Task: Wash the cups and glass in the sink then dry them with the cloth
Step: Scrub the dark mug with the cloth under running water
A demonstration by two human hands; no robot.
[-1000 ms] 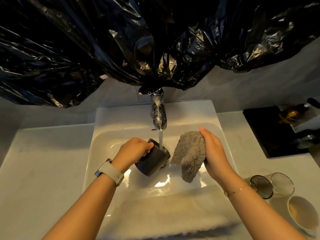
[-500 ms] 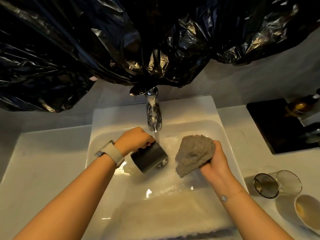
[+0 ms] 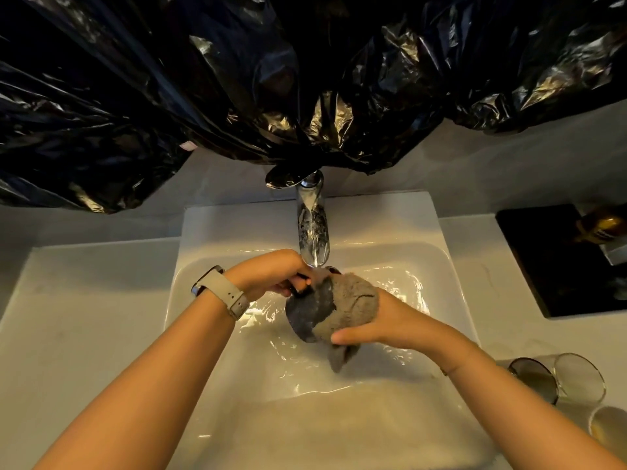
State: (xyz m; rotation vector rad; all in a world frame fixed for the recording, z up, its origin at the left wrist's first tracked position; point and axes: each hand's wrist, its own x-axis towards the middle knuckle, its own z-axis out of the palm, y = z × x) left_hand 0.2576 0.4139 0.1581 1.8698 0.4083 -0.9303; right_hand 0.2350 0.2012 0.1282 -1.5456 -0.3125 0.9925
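Dead centre of the sink (image 3: 451,283), right under the running tap (image 3: 314,232), the left hand (image 3: 271,278) has its fingers curled round the rim end of the dark cup (image 3: 307,315), while the right hand (image 3: 383,320) wraps the grey cloth (image 3: 353,307) around the cup's other flank, thumb pressed along the bottom edge of the cloth and the remaining fingers tucked behind it, out of sight. This looks like the scrubbing step. To do it well, I'd say the left hand wants to keep the cup firm while the cloth is worked round the wall and pushed inside, turning the cup so every side meets the stream. The cup lies tilted, its long axis running roughly from 12 o'clock down to 6 o'clock; the mouth seems to face up toward the tap at 12, the base toward 6, though the cloth hides much of it. Wet glaze is slippery, so the grip matters. Out at 4 o'clock on the counter (image 3: 84,334) a clear glass (image 3: 576,379) lies on its side, and a pale cup (image 3: 610,432) sits at 5 o'clock, both apparently waiting their turn.
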